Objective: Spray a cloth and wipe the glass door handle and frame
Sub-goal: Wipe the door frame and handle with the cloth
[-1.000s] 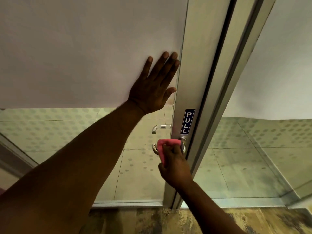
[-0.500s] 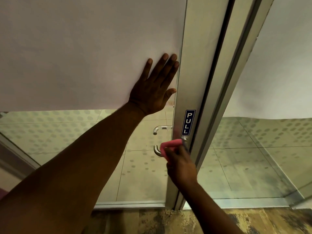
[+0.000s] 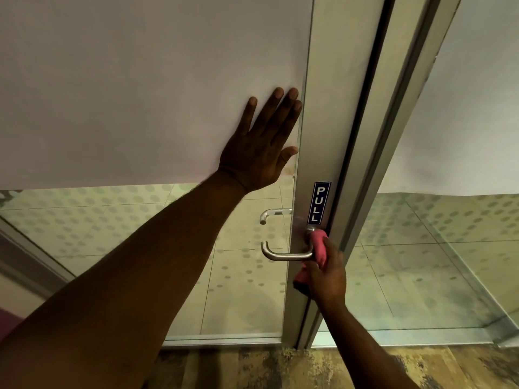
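My left hand (image 3: pixel 261 144) lies flat and open against the frosted part of the glass door (image 3: pixel 140 94), fingers spread, close to the metal frame (image 3: pixel 323 122). My right hand (image 3: pixel 327 272) is closed on a pink cloth (image 3: pixel 320 245) and presses it against the base of the steel lever handle (image 3: pixel 283 255), where the handle meets the frame. The handle's bar sticks out to the left, uncovered. A second handle (image 3: pixel 271 213) on the door's far side shows through the glass.
A blue PULL sticker (image 3: pixel 319 203) sits on the frame just above the handle. A fixed glass panel (image 3: pixel 449 248) stands to the right of the frame. Dotted floor tiles show through the clear lower glass, and worn flooring (image 3: pixel 280 366) lies below.
My right hand has slid the pink cloth from the handle's bar rightward to its base at the frame, leaving the bar bare. My left hand has stayed flat on the glass.
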Tool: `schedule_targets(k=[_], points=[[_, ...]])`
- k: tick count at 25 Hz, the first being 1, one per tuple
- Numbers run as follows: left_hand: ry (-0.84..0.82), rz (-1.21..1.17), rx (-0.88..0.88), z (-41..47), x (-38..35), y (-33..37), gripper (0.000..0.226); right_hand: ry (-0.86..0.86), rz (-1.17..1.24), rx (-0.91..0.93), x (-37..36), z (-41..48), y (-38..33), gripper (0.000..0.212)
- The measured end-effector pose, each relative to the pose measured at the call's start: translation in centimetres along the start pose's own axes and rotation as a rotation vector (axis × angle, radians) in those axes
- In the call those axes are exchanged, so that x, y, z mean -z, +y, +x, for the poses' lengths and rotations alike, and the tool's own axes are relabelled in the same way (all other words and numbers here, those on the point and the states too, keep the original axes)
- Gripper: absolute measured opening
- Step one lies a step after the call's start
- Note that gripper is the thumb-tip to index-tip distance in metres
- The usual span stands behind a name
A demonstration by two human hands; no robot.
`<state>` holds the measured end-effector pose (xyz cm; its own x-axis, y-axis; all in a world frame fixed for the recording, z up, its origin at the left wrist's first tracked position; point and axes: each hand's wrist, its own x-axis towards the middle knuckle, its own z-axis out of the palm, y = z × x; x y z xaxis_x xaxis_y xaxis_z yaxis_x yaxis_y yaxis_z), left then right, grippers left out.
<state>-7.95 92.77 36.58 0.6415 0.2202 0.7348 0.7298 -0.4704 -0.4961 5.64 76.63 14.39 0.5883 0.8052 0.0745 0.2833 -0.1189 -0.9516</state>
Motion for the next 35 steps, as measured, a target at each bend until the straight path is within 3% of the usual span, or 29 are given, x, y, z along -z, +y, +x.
schedule_targets(k=[3,5,12,16,21,25,30,35], points=[[-0.002,0.001,0.008,0.0,0.0,-0.1,0.072,-0.057,-0.484,0.376,0.5,0.4,-1.2,0.046],[-0.006,-0.010,0.011,0.0,0.2,0.0,0.071,-0.069,-0.534,0.345,0.3,0.5,-1.7,0.043],[0.005,-0.002,0.002,0.1,0.4,-0.1,0.071,0.080,-0.052,0.072,-0.9,-0.4,-2.0,0.037],[0.014,-0.007,0.006,0.2,0.4,-0.1,0.071,0.104,0.575,-0.264,-1.9,-0.6,-1.6,0.021],[0.007,-0.005,0.009,0.2,0.2,-0.1,0.072,-0.075,1.036,-0.521,-2.8,-1.3,-0.3,0.061],[-0.001,-0.003,0.011,0.0,0.0,-0.1,0.072,-0.169,1.062,-0.642,-3.1,-2.2,-1.1,0.070],[-0.009,-0.008,0.009,0.1,0.2,0.0,0.072,-0.244,0.986,-0.731,-4.5,-3.2,-2.1,0.052],[-0.017,-0.012,0.013,0.0,0.0,-0.2,0.072,-0.418,1.027,-0.616,-5.3,-3.6,-3.6,0.057]])
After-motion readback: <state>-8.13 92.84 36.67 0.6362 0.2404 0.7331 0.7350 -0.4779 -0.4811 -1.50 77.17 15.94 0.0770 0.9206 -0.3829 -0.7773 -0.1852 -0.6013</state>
